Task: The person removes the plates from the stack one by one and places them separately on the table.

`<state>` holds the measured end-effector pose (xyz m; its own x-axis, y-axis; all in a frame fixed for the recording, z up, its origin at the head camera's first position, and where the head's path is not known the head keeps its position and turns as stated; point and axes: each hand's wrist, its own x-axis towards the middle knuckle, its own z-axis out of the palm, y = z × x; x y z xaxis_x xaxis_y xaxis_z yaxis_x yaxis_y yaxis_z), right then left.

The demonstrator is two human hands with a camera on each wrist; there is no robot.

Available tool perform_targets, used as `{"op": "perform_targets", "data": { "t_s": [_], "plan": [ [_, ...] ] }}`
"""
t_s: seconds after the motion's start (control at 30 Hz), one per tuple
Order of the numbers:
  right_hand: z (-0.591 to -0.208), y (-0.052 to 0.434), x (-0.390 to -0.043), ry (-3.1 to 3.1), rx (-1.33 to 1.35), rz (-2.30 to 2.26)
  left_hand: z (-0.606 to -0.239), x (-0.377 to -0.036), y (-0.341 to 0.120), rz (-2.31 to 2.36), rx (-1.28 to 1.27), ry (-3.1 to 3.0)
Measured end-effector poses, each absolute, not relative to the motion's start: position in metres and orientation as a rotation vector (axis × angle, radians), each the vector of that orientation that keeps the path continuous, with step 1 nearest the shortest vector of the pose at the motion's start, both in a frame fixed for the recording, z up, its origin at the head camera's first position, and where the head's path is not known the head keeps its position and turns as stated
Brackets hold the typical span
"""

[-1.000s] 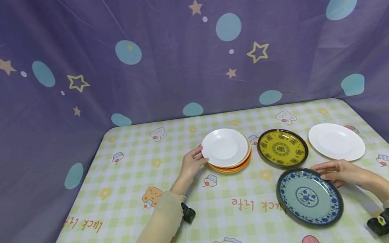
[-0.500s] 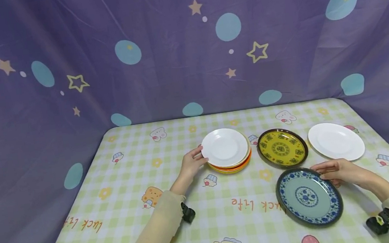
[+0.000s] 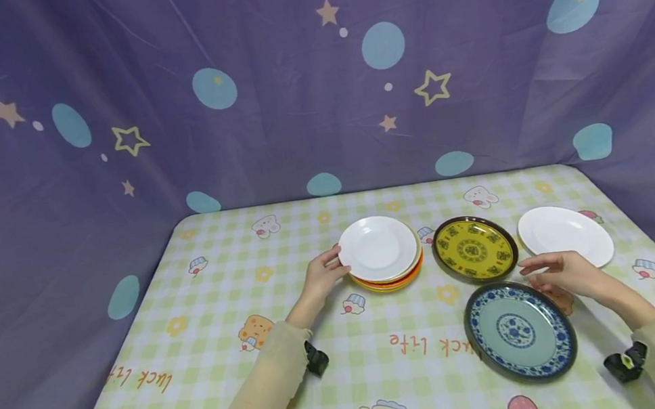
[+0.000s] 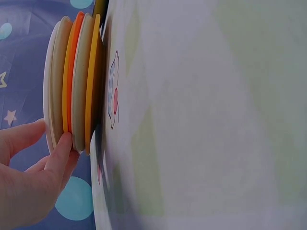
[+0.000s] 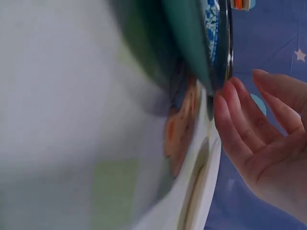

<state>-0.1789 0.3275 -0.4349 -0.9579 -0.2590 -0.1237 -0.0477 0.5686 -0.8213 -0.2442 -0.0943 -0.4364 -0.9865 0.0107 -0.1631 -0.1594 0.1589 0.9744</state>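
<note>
From the head camera, the left hand (image 3: pixel 325 274) gripped the near-left rim of a stack of plates (image 3: pixel 384 257), thumb on the white top plate and fingers curled out of sight beneath, so how many plates they reached could not be told there. The stack sat mid-table on the checked tablecloth (image 3: pixel 229 353). The right hand (image 3: pixel 559 273) hovered with fingers loosely spread, holding nothing, just beside the far-right rim of the blue patterned plate (image 3: pixel 521 331); whether any fingertip touched that rim was unclear. The yellow patterned plate (image 3: pixel 475 249) lay between the stack and a white plate (image 3: pixel 565 237), whose near edge the right hand partly covered. Both sleeves ran out of the bottom of the frame. In the left wrist view, turned sideways, the stack (image 4: pixel 74 81) showed edge-on as white, orange, cream and yellow layers on the tablecloth (image 4: pixel 201 120), its upper part cut off; the left hand (image 4: pixel 29 182) pinched its rim, thumb on the white face, a finger against the lower layers. The right wrist view was blurred: the blue patterned plate (image 5: pixel 204 43) showed only a rim section, the right hand (image 5: pixel 261 143) lay open with fingertips close to that edge, contact uncertain, and the white plate (image 5: pixel 204 191) appeared as a sliver.
</note>
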Motion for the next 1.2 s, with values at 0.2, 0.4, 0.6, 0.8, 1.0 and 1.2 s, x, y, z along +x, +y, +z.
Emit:
{"op": "perform_targets", "data": {
  "t_s": [0.2,0.4,0.6,0.8,1.0,1.2],
  "plan": [
    [-0.426,0.315,-0.186,2.603,-0.283,-1.33,-0.435,-0.243,-0.095,1.938,-0.143,2.296],
    [-0.418,0.299,-0.194,2.569,-0.334,-1.37,-0.435,-0.243,-0.095,1.936,-0.142,2.304],
    [-0.417,0.283,-0.203,2.529,-0.413,-1.406,-0.434,-0.243,-0.094,1.941,-0.136,2.299],
    [-0.418,0.263,-0.213,2.517,-0.478,-1.423,-0.434,-0.244,-0.094,1.941,-0.143,2.29],
    [-0.419,0.24,-0.22,2.594,-0.537,-1.429,-0.434,-0.243,-0.094,1.939,-0.149,2.293],
    [-0.419,0.219,-0.227,2.623,-0.559,-1.459,-0.434,-0.243,-0.094,1.938,-0.165,2.289]
  ]
}}
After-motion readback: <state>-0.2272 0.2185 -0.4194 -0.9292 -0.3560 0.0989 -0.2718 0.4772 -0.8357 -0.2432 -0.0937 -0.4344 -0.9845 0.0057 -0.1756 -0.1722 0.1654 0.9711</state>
